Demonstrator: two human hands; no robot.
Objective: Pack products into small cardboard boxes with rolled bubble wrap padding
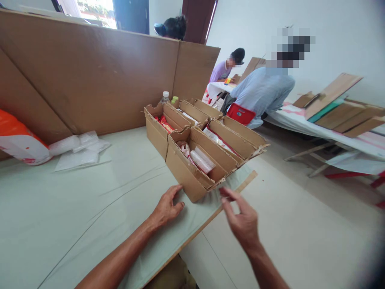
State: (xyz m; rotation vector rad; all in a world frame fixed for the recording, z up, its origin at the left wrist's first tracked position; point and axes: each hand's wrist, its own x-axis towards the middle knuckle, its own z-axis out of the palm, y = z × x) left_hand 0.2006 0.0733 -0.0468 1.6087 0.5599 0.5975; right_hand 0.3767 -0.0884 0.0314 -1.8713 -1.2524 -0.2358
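Several open cardboard boxes (182, 172) stand packed together at the table's right edge. In the nearest one lie a clear plastic-wrapped bundle (202, 159) and some reddish packaging. Behind it, another compartment holds a red packet (165, 123); white items (215, 137) show in one to the right. My left hand (168, 206) is at the near box's lower left side, fingers apart and nothing in them; whether the fingertips touch the cardboard I cannot tell. Close to the box's front right corner, my right hand (240, 214) is curved with thumb and fingers apart, holding nothing visible.
A tall cardboard panel (120, 76) walls off the table's back. Clear plastic packs (80, 146) and an orange-and-white bag (21, 138) lie at left. Bottles (165, 97) stand behind the boxes. People sit beyond, one on a red chair (240, 115), near another table (331, 134) with cardboard.
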